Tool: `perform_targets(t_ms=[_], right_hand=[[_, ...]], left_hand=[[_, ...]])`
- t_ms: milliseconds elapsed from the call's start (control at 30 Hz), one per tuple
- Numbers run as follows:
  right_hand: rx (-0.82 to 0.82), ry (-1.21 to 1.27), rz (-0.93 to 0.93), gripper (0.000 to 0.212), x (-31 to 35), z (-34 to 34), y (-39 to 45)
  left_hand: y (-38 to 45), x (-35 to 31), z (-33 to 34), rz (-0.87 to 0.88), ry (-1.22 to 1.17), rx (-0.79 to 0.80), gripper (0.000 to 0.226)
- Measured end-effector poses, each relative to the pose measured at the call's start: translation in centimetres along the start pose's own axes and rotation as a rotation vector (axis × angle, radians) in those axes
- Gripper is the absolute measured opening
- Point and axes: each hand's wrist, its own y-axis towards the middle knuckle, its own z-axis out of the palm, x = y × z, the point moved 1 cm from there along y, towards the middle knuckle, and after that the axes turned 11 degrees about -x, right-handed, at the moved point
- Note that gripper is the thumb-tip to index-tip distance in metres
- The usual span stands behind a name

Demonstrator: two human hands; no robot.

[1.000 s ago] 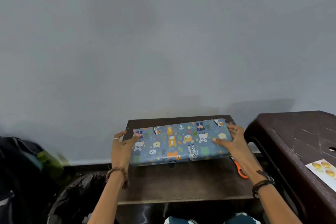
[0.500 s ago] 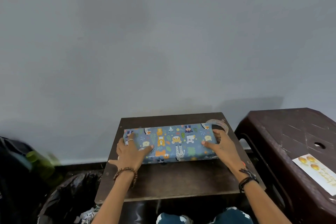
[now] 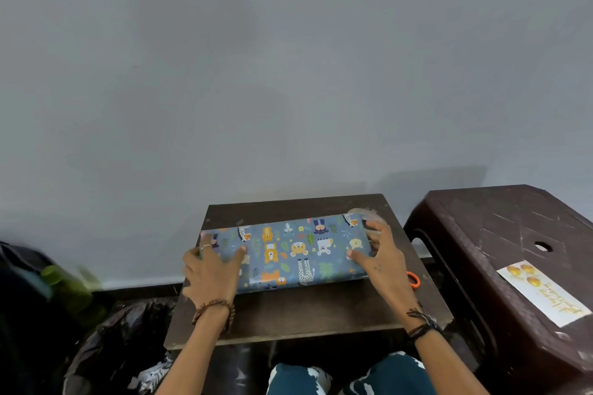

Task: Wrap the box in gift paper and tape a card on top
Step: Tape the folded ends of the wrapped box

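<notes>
Grey wall behind; small dark table [image 3: 288,314] carries the wrapped box [image 3: 288,253], lying flat. Left hand [image 3: 211,269] and right hand [image 3: 378,260] rest on its ends, fingers spread, likely steadying it. Card [image 3: 542,295] waits apart on the stool [image 3: 500,234].

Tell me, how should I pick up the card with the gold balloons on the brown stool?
The card lies flat on the plastic stool, so there is probably no edge to pinch from above. Come in from the near right side with the right hand, slide the card until its corner overhangs the stool's edge, then pinch that corner, thumb on top.
</notes>
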Motion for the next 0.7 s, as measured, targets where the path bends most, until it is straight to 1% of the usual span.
perform_targets(t_ms=[67,133,233,300,367,433,467,500,533,567,600,633,667,700], right_hand=[[-0.031,0.061,-0.049,0.058,0.5,-0.4,-0.2],[-0.037,0.082,-0.062,0.057,0.5,-0.6,-0.8],[0.021,0.055,-0.017,0.054,0.0,0.0,-1.7],[0.05,0.03,0.037,0.045,-0.7,0.2,-1.6],[0.022,-0.068,0.014,0.033,-1.2,0.1,-0.7],[0.003,-0.278,-0.108,0.031,-1.3,-0.1,0.7],[0.002,-0.407,-0.178,0.032,-1.1,-0.2,1.4],[0.01,-0.522,-0.242,0.034,-0.9,-0.3,2.1],[0.038,-0.606,-0.295,0.036,-0.6,-0.3,2.8],[0.093,-0.678,-0.342,0.038,-0.5,-0.2,3.5],[0.162,-0.758,-0.383,0.039,-0.4,0.0,4.2],[0.229,-0.842,-0.408,0.037,-0.4,0.2,4.7],[0.282,-0.907,-0.411,0.035,-0.5,0.4,5.1],[0.315,-0.935,-0.406,0.034,-0.5,0.5,5.2]], left_hand=[[0.1,-0.1,-0.5,-0.004,-0.033,-0.094,0.069],[0.3,0.1,-0.9,-0.049,-0.002,-0.14,0.065],[0.2,0.6,-0.8,-0.093,0.09,-0.132,0.062],[0.0,1.1,-0.5,-0.126,0.14,-0.089,0.063],[0.0,1.5,-0.4,-0.128,0.164,-0.068,0.063],[0.1,1.5,-0.3,-0.089,0.143,-0.08,0.062],[0.3,1.4,-0.2,-0.033,0.126,-0.089,0.061],[0.5,1.0,-0.2,0.061,0.102,-0.088,0.063],[0.7,0.3,0.0,0.193,0.078,-0.056,0.069],[0.9,-0.6,0.1,0.358,0.07,0.024,0.079],[0.9,-1.7,0.4,0.533,0.09,0.172,0.094],[0.8,-3.1,0.7,0.695,0.144,0.362,0.112],[0.4,-4.4,1.0,0.838,0.239,0.535,0.128],[0.1,-5.5,1.6,0.955,0.358,0.657,0.135]])
